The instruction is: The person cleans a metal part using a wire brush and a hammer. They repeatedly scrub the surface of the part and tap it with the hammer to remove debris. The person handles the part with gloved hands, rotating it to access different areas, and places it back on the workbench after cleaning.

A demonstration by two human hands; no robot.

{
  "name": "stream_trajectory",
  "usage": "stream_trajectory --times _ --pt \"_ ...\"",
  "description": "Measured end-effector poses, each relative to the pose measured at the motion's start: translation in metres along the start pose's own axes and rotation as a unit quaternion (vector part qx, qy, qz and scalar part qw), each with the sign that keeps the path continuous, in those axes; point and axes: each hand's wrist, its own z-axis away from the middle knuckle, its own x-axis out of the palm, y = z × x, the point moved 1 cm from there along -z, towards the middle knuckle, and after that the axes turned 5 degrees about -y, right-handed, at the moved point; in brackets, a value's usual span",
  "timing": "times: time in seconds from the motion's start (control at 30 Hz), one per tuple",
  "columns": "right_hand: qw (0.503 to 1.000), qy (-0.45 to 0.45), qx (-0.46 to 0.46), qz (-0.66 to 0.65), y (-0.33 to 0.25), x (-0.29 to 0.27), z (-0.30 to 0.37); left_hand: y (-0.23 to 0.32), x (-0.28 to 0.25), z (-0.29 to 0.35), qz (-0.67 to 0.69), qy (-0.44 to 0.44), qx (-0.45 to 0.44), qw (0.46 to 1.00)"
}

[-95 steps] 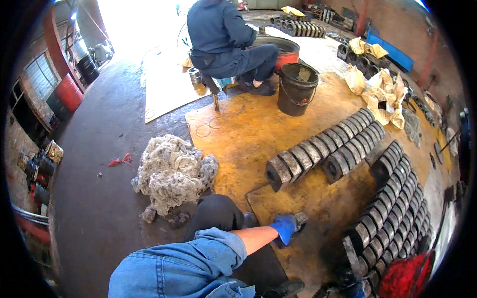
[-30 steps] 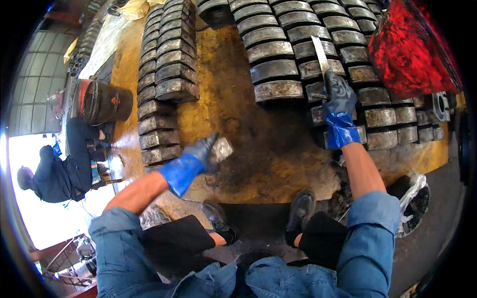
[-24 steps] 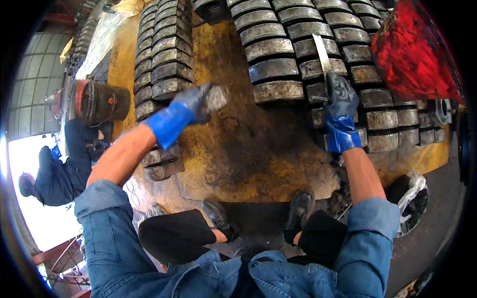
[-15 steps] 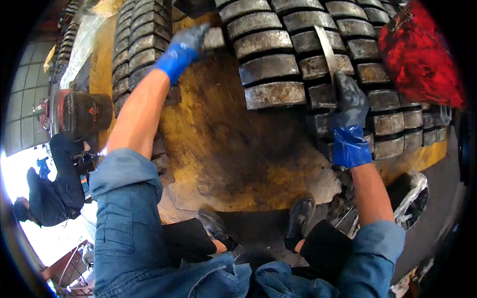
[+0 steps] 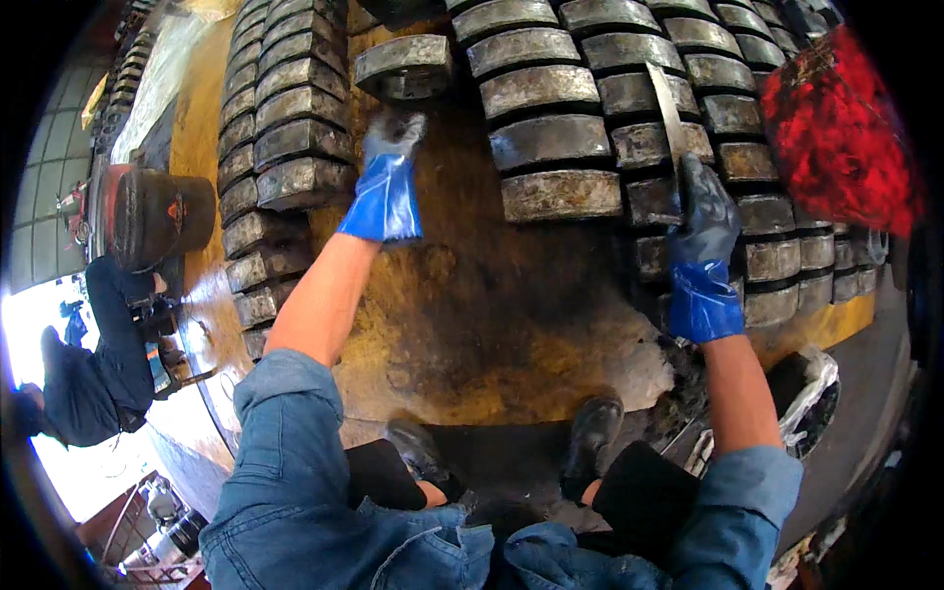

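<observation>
Both forearms reached forward from rolled denim sleeves (image 5: 280,423) above the stained, yellowish board (image 5: 482,324). The right hand (image 5: 710,211), in a dark glove with shiny blue cuff, was closed around the near end of a thin, flat metal strip (image 5: 667,108), which pointed away over the blocks. The left hand (image 5: 391,147), gloved likewise, was half open, its fingers loosely bent and empty. Just beyond it, not touching, one thick metal block (image 5: 403,64) with scuffed grey face stood between rows of similar blocks (image 5: 551,141).
</observation>
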Motion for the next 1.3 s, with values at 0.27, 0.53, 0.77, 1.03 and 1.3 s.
stream_trajectory --times 0.27,0.53,0.77,1.03,1.3 --pt "0.998 0.040 -0.037 0.015 0.015 0.001 0.012 0.005 0.072 -0.026 0.375 -0.097 -0.282 0.878" --pt "0.999 0.015 -0.029 0.031 0.016 -0.003 0.014 -0.017 0.090 -0.025 0.377 -0.048 -0.304 0.874" --pt "1.000 0.022 0.002 0.016 0.009 0.000 0.012 -0.025 0.073 0.012 0.342 -0.106 -0.295 0.886" --pt "0.999 0.022 -0.029 0.012 0.023 0.001 0.017 -0.013 0.053 -0.009 0.236 -0.138 -0.280 0.920" --pt "0.999 -0.033 -0.021 0.034 0.022 0.002 0.012 -0.039 0.069 -0.074 0.160 -0.114 -0.280 0.940"
